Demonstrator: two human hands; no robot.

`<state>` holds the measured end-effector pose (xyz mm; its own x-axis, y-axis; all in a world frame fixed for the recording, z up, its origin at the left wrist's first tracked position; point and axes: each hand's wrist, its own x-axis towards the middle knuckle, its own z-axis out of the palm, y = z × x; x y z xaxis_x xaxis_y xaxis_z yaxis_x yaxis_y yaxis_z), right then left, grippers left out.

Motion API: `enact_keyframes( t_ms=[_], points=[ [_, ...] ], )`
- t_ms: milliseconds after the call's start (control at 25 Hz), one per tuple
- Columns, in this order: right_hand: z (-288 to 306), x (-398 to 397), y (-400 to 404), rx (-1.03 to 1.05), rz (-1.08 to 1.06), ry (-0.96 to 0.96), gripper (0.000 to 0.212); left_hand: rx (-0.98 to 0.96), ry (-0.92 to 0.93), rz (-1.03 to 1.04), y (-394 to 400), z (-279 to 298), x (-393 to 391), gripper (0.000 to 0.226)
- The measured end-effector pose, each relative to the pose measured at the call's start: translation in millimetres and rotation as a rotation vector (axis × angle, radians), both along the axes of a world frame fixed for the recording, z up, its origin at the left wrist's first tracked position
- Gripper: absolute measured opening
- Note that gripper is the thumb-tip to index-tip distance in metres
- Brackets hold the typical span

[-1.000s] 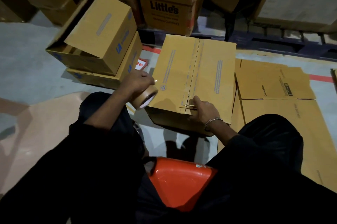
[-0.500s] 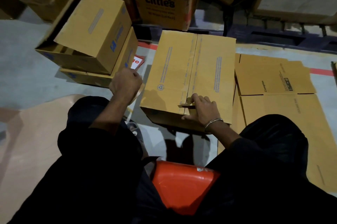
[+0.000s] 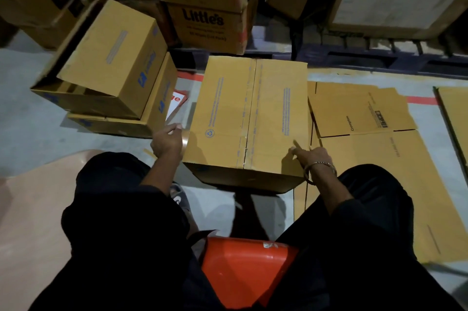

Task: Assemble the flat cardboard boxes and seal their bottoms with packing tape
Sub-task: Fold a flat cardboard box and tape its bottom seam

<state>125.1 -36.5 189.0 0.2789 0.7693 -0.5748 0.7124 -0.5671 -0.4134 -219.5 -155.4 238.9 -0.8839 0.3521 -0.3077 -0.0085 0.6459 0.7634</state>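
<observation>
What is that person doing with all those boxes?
A seated person is building cardboard boxes. The box in front of them has its flaps closed, with clear tape along the middle seam. Their left hand holds a roll of tape beside the box, and the right hand rests on its near right corner. Flat cardboard lies on the floor to the right, and finished boxes are stacked on the left.
</observation>
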Motion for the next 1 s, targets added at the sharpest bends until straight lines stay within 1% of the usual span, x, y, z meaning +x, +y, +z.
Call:
enact_keyframes(
  t_ms=[40, 80, 200, 240, 280, 360, 480, 520, 560, 640, 720, 800, 880, 1000],
  points=[
    [-4.5, -0.2, 3.8, 0.002, -0.026, 0.056, 0.065, 0.008, -0.033, 0.004, -0.8, -2.0, -1.0, 0.026],
    [-8.4, -1.8, 8.7, 0.022, -0.032, 0.086, 0.064, 0.016, -0.067, 0.019, -1.5, -3.7, -3.2, 0.026],
    [-8.7, -7.5, 29.3, 0.114, -0.018, 0.142, 0.080, 0.079, -0.150, 0.053, 0.0, -6.3, -3.4, 0.027],
    [-5.6, -10.3, 38.4, 0.135, -0.011, 0.163, 0.082, 0.108, -0.166, 0.067, 0.6, -7.8, -1.5, 0.028],
    [-3.6, -12.9, 48.3, 0.146, -0.001, 0.163, 0.080, 0.133, -0.184, 0.078, 1.3, -10.4, 0.2, 0.029],
    [-3.3, -14.4, 64.6, 0.149, 0.024, 0.111, 0.069, 0.161, -0.208, 0.073, 4.1, -12.7, 5.6, 0.030],
    [-2.9, -19.1, 64.6, 0.126, 0.049, 0.023, 0.051, 0.155, -0.174, -0.009, 10.6, -12.1, 11.9, 0.028],
    [-2.4, -21.5, 59.7, 0.171, 0.081, -0.016, 0.049, 0.145, -0.141, -0.033, 12.6, -10.2, 13.7, 0.027],
    [-4.0, -24.9, 56.7, 0.247, 0.147, -0.048, 0.047, 0.145, -0.094, -0.052, 14.5, -7.1, 14.9, 0.025],
    [-5.6, -41.4, 50.9, 0.376, 0.367, -0.080, 0.047, 0.173, -0.018, -0.094, 17.2, 1.0, 15.0, 0.021],
    [-7.5, -62.4, 45.8, 0.468, 0.575, -0.126, 0.053, 0.231, 0.007, -0.151, 16.5, 10.4, 13.3, 0.017],
    [-13.3, -79.4, 45.5, 0.498, 0.699, -0.219, 0.059, 0.251, -0.031, -0.211, 12.6, 26.4, 15.1, 0.010],
    [-16.2, -85.3, 47.8, 0.472, 0.792, -0.286, 0.066, 0.232, -0.096, -0.296, 6.2, 42.6, 17.6, 0.010],
    [-8.9, -80.5, 58.3, 0.452, 0.860, -0.249, 0.076, 0.180, -0.187, -0.448, -3.3, 54.9, 24.4, 0.010]
  ],
)
